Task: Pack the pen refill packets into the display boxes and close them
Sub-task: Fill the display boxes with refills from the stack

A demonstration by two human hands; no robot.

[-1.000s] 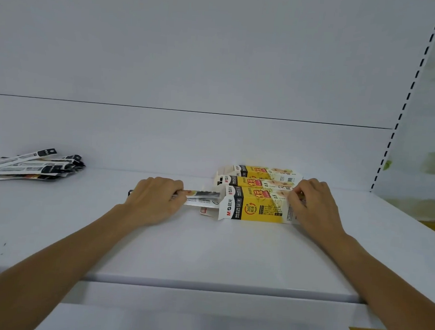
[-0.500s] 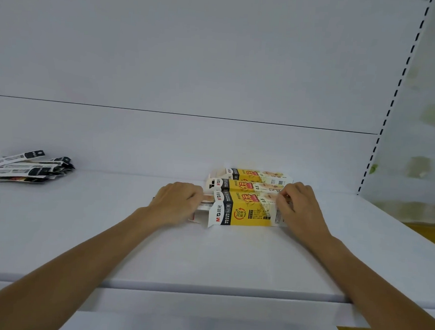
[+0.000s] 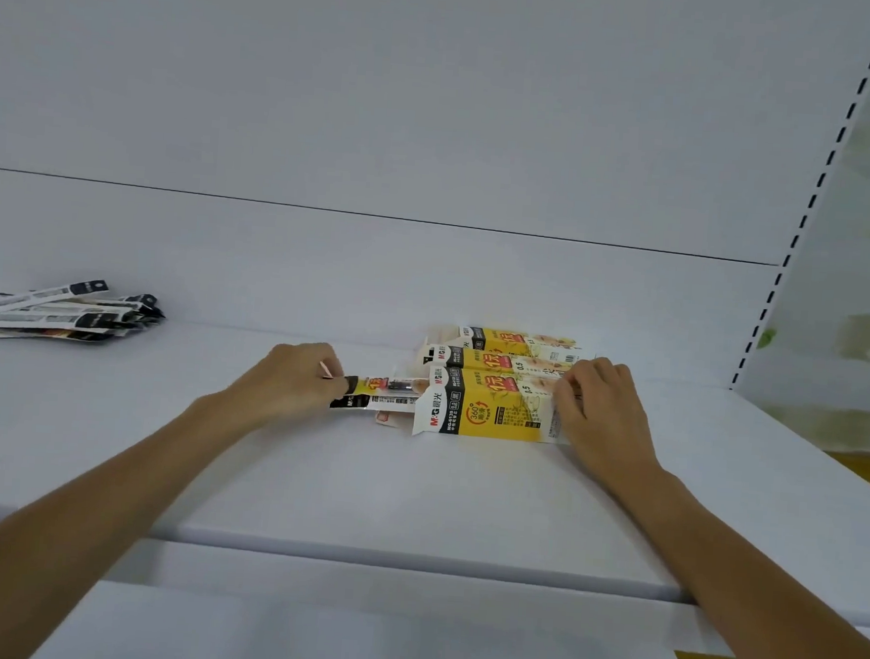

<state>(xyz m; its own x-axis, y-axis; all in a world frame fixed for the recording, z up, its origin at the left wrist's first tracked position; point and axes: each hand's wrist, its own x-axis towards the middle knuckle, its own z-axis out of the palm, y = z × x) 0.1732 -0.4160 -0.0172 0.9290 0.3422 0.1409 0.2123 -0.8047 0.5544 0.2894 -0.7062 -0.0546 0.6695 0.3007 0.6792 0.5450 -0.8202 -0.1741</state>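
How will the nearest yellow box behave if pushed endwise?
Probably light and apt to slide: the nearest yellow box lies flat on the smooth shelf, and the right hand holds its right end. Likely thin card: open flaps splay, so it may crush.

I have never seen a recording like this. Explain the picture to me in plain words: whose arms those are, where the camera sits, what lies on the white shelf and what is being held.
There is no machine here: the two bare arms belong to a person, and the single camera is worn on that person's head, looking forward and down. The left hand grips pen refill packets by their black end; their other end sits inside the open left end of the nearest display box, a yellow and white carton lying on its side. The right hand holds that box's right end. Two more boxes lie right behind it, toward the back wall. Far left on the white shelf lies a loose pile of packets, not yet packed.
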